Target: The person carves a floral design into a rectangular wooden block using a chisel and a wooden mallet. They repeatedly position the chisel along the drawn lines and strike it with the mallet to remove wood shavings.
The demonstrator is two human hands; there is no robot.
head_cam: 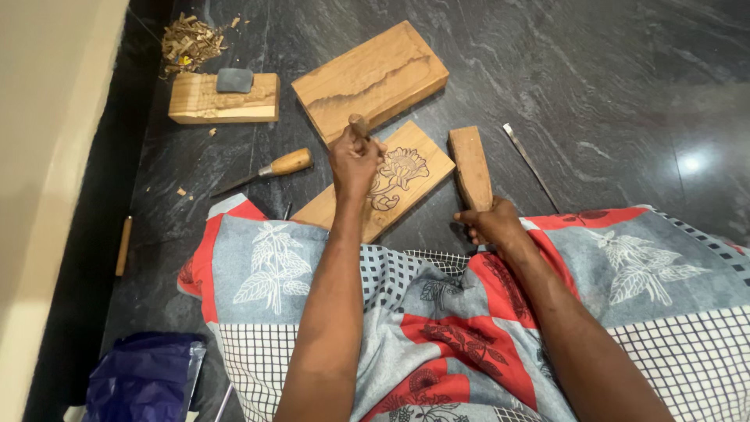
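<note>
The left hand (355,160) has its fingers wrapped tight on a chisel (358,125) over the carved board (391,180). To the right, the right hand (491,224) grips a wooden mallet (470,166).

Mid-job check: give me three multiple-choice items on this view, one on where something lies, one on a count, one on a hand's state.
1. Where does the grey sharpening stone lie?
A on the small wood block
B on the cloth
C on the carved board

2. How many wooden slabs or blocks lie on the floor, the mallet aside?
A two
B three
C five

3. What does the right hand do?
A lies open
B grips the wooden mallet
C holds a chisel

Key: 1 A, the stone sits atop the block; 2 B, small block, large slab, carved board; 3 B, fingers wrap the mallet's end.
</note>
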